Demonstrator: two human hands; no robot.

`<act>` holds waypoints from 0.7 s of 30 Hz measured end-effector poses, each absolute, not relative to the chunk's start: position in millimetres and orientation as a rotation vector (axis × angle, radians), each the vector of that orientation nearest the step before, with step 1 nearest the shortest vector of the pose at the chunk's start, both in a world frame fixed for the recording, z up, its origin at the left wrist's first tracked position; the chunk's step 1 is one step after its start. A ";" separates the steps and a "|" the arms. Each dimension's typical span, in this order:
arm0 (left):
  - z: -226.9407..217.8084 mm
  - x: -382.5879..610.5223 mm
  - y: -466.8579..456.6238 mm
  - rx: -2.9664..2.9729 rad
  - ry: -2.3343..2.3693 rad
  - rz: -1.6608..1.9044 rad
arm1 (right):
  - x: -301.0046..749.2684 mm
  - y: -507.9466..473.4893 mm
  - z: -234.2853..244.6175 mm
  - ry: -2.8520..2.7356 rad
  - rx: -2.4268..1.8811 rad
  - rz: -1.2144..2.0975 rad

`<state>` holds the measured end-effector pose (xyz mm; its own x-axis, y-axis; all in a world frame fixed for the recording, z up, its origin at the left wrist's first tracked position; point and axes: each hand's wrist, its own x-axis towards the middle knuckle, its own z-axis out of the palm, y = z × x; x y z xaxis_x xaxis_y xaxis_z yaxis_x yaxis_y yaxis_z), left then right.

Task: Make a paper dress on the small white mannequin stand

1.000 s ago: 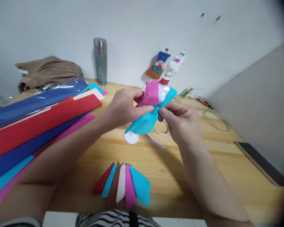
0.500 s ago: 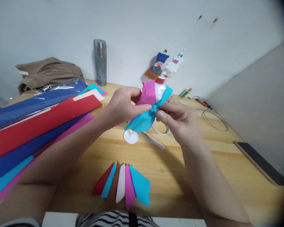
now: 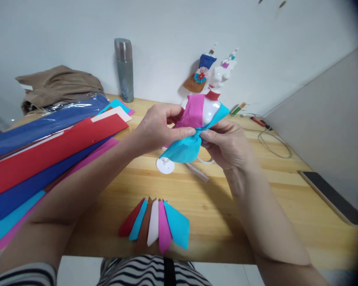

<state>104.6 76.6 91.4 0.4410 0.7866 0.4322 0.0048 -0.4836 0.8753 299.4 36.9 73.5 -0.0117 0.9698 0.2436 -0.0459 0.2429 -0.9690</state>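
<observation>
My left hand (image 3: 159, 129) is closed around a glossy white rounded piece (image 3: 210, 112) wrapped in pink paper (image 3: 193, 111). Its thumb presses a light-blue strip of crepe-like paper (image 3: 185, 147) that crosses the front, gathered at the middle and flaring below. My right hand (image 3: 226, 143) pinches this blue paper at the gathered spot between thumb and fingers. The fingertips behind the piece are hidden. Under the hands, a white disc (image 3: 165, 165) and a pale pink strip (image 3: 197, 172) lie on the wooden table (image 3: 226, 238).
Folded coloured papers (image 3: 60, 153) are piled at left, near a brown cloth (image 3: 60, 84) and a steel flask (image 3: 124, 69). Decorated white pieces (image 3: 210, 73) stand by the wall. Small paper pieces (image 3: 176, 224) fan out in front. A phone (image 3: 330, 196) and cable (image 3: 274, 147) lie right.
The camera view has tipped slightly, so most things sit a little higher. Both hands and the wrapped piece have shifted slightly right; the grip on the blue paper looks the same.
</observation>
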 end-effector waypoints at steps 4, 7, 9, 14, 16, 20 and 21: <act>88.4 103.4 84.0 1.811 0.598 1.090 | 299.1 38.7 74.3 -1.235 -0.978 1.120; 85.5 101.7 90.8 1.704 0.525 1.086 | 293.5 37.1 76.7 -1.190 -0.968 1.106; 84.2 99.5 94.0 1.669 0.467 1.034 | 289.3 34.5 79.4 -1.188 -0.957 1.083; 80.4 94.6 96.0 1.695 0.426 0.957 | 282.8 29.7 83.3 -1.158 -0.947 1.126; 78.6 94.5 95.0 1.695 0.405 0.994 | 282.5 30.0 82.6 -1.147 -0.925 1.167; 76.6 95.1 91.6 1.747 0.415 1.022 | 285.1 33.4 78.8 -1.111 -0.855 1.303; 76.3 95.1 90.9 1.785 0.432 1.033 | 285.9 34.4 77.8 -1.099 -0.841 1.346</act>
<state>95.1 90.9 76.3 0.5737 0.6836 0.4513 -0.1588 -0.4477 0.8800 285.9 34.4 77.8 -0.0953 0.9879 0.1222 -0.3175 0.0862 -0.9443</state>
